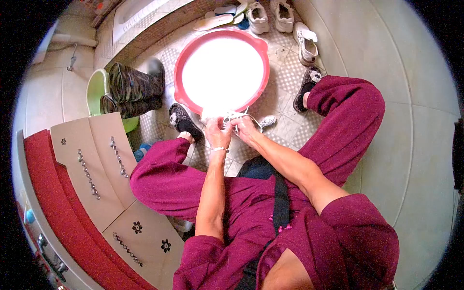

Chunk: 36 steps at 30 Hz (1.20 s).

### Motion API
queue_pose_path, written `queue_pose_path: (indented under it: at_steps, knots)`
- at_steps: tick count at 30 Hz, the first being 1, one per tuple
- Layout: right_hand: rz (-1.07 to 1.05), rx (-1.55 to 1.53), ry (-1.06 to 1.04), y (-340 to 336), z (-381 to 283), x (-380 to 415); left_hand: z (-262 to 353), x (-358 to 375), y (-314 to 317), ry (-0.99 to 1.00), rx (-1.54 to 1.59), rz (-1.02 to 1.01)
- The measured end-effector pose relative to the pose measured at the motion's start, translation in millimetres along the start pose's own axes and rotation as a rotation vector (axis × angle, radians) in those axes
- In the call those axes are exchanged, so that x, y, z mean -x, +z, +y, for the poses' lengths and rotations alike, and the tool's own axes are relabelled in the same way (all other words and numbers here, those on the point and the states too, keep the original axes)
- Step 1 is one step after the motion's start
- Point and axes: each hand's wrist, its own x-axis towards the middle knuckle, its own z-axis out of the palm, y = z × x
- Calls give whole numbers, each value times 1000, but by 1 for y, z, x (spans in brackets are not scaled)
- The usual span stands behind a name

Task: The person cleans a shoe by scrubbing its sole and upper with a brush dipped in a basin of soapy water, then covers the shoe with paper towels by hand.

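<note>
A white lace-up shoe point(210, 114), mostly washed out by glare, is at the near rim of a red-rimmed basin point(265, 79) with a glaring white inside. My left hand point(218, 134), a bracelet at its wrist, is closed on the shoe. My right hand point(245, 129) touches it from the other side, fingers pinched on the white shoelace point(237, 116). Both sets of fingertips nearly meet. A lace loop hangs to the right of them. Just beyond it, a small scrub brush point(268, 122) lies on the tiles.
Several pale shoes point(258, 20) and slippers point(213, 22) line the floor behind the basin. Camouflage boots point(133, 84) rest by a green bucket point(96, 89) at left. A cabinet point(99, 169) stands near my leg on the left; a tiled wall point(382, 63) rises at right.
</note>
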Motion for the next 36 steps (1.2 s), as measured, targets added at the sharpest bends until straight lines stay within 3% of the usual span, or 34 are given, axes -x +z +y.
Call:
queue_pose_path:
  at_steps: [4,8,10,12,19,21,23,25,27,28,30,33,35,36]
  knots:
    - [-76,-52,-14,4,-6,5,1,-4,-7,-127,33,-95]
    - [-82,-103,78,3,-8,1,-3,-17,-12,-76,-99,-256]
    - [-225,-55,105,0,-6,-1,-2,-21,-17,-79,-136,-315]
    - [-169,-8,117,1,0,-1,-6,-24,-18,-37,-230,-384]
    - [-115,395,-31,-5,23,-23,-25,-18,-11,-187,-38,-266]
    - [-10,436,-3,16,-5,2,-13,-24,-18,-174,-58,-247]
    - [-214,309,-16,19,-5,3,-6,-31,-25,-551,254,-310]
    - [-239,361,47,12,-5,3,-29,-37,-22,-554,381,-339]
    - [-189,434,-37,9,4,-2,-42,-42,-22,-686,498,-528]
    - [-188,433,-37,13,4,0,-40,-43,-22,-668,434,-554]
    - [17,726,-200,20,3,3,-38,-48,-26,-631,367,-622]
    - [19,910,-50,13,1,-7,-34,-53,-29,-534,181,-764]
    - [48,928,-66,18,-6,2,-35,-55,-28,-473,63,-837]
    - [78,951,-85,20,-11,6,-35,-55,-27,-285,-101,-875]
